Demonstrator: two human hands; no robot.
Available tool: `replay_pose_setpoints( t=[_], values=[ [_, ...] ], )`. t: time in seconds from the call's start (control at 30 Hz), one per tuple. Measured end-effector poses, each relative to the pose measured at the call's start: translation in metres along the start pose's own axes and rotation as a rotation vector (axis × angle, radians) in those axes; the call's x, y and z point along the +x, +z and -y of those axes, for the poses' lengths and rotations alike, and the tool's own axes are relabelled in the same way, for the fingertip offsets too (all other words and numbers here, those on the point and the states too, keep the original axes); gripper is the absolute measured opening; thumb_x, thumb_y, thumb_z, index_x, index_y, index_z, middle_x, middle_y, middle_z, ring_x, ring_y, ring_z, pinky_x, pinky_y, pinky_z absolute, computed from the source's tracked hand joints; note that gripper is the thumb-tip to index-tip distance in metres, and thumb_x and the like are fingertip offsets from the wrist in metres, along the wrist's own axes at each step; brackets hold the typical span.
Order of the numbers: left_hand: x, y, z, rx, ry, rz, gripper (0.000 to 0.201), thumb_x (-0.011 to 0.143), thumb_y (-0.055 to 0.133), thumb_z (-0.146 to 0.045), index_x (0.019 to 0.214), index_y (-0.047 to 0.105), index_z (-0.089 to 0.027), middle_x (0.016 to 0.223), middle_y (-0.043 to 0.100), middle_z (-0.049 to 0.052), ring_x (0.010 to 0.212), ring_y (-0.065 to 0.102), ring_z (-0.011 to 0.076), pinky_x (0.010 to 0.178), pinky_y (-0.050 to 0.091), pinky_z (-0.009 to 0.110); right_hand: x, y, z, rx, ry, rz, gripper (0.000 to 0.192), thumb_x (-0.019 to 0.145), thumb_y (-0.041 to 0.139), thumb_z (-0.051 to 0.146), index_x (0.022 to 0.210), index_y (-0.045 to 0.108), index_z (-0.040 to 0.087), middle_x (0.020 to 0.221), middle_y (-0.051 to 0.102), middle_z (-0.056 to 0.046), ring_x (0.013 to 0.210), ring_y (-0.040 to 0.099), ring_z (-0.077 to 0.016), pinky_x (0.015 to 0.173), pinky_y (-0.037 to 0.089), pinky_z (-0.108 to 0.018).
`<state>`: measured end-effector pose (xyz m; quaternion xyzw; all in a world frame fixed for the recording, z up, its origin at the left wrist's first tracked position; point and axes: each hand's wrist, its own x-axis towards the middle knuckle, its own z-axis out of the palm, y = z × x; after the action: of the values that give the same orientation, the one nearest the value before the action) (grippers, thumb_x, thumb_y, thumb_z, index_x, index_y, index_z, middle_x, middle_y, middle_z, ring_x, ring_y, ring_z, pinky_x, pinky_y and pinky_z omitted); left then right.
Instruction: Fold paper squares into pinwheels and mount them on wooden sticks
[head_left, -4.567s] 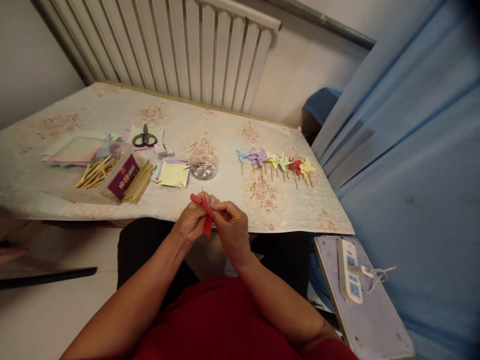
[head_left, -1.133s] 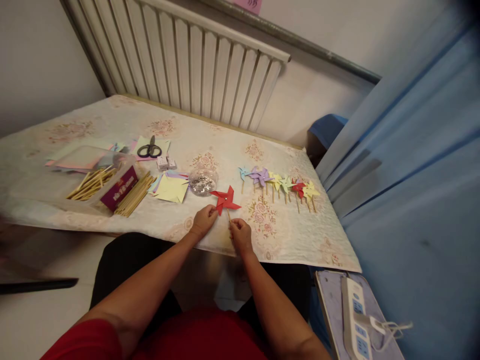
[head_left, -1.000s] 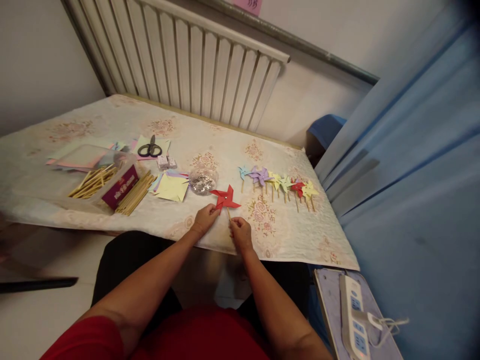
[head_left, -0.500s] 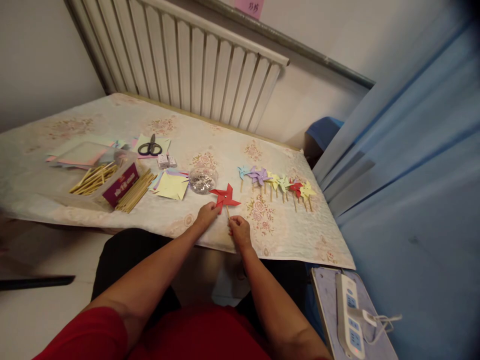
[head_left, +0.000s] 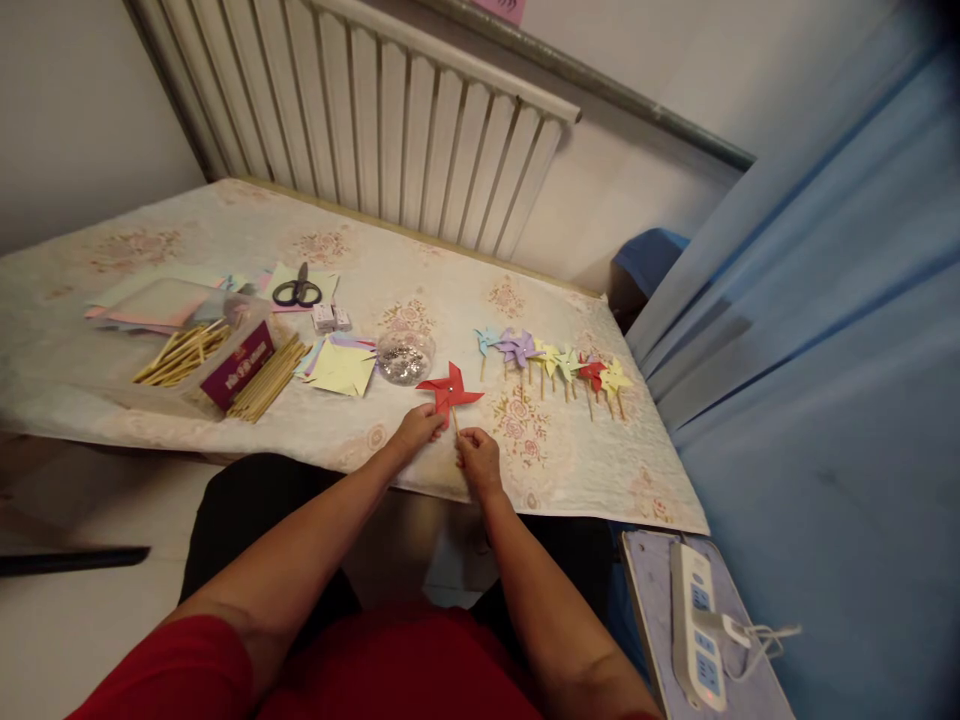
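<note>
Near table edge (head_left: 420, 487); both hands pinch red pinwheel (head_left: 449, 390)

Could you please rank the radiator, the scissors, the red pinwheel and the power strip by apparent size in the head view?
1. Radiator, by far the largest.
2. Power strip, though it lies nearest the camera, which inflates it.
3. Red pinwheel and scissors look about alike; the scissors lie farther off, so no ranking between them.

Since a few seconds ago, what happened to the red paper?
The red pinwheel, then folded paper held over the lap, now spreads open at the table edge; left hand touches its blade, right hand pinches its stick. Row of pinwheels, scissors, sticks unchanged.
</note>
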<state>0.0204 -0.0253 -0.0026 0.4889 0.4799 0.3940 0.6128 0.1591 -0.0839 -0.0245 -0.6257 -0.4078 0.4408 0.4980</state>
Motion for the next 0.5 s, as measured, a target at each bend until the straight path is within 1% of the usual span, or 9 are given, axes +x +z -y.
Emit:
replay_pose_setpoints(
  t=[0.1, 0.2, 0.33, 0.43, 0.5],
  values=[
    [0.0002, -0.0001, 0.0001, -0.043, -0.013, 0.033, 0.015, 0.065, 0.060, -0.032, 0.065, 0.055, -0.018, 0.056, 0.055, -0.002, 0.049, 0.046, 0.0092, 0.051, 0.036, 0.023, -0.0014, 0.0003, 0.0029, 0.006, 0.007, -0.004, 0.022, 0.067, 0.057, 0.035, 0.080, 0.062, 0.019, 0.062, 0.057, 0.005, 0.047, 0.047, -0.0084, 0.041, 0.042, -0.019],
    [0.0018, -0.0001, 0.0017, -0.053, -0.023, 0.028, 0.015, 0.065, 0.061, -0.031, 0.067, 0.055, -0.017, 0.057, 0.055, -0.002, 0.049, 0.046, 0.0089, 0.051, 0.037, 0.023, -0.0032, 0.0002, 0.0061, -0.001, 0.014, -0.012, 0.021, 0.067, 0.057, 0.035, 0.079, 0.061, 0.019, 0.062, 0.057, 0.005, 0.046, 0.046, -0.0081, 0.040, 0.041, -0.019],
    [0.0032, 0.0007, 0.0028, -0.071, -0.006, -0.044, 0.021, 0.064, 0.065, -0.035, 0.068, 0.054, -0.018, 0.058, 0.054, -0.003, 0.052, 0.047, 0.0090, 0.052, 0.038, 0.022, -0.0042, -0.0002, 0.0075, -0.001, 0.012, -0.007, 0.020, 0.067, 0.056, 0.034, 0.080, 0.061, 0.018, 0.062, 0.057, 0.005, 0.046, 0.046, -0.0082, 0.041, 0.041, -0.019],
    [0.0025, 0.0027, 0.0017, -0.085, 0.021, -0.113, 0.025, 0.063, 0.068, -0.038, 0.070, 0.053, -0.018, 0.058, 0.052, -0.004, 0.051, 0.045, 0.0086, 0.050, 0.036, 0.022, -0.0033, -0.0004, 0.0060, 0.007, 0.016, -0.009, 0.021, 0.066, 0.056, 0.033, 0.080, 0.062, 0.018, 0.062, 0.056, 0.005, 0.046, 0.046, -0.0083, 0.040, 0.041, -0.019],
    [0.0018, 0.0051, 0.0002, -0.079, 0.045, -0.138, 0.025, 0.064, 0.069, -0.036, 0.070, 0.052, -0.019, 0.056, 0.050, -0.006, 0.050, 0.043, 0.0082, 0.050, 0.033, 0.022, -0.0026, -0.0004, 0.0045, 0.010, 0.010, -0.010, 0.021, 0.066, 0.056, 0.033, 0.080, 0.062, 0.018, 0.062, 0.055, 0.005, 0.046, 0.046, -0.0084, 0.040, 0.041, -0.020]
  ],
)
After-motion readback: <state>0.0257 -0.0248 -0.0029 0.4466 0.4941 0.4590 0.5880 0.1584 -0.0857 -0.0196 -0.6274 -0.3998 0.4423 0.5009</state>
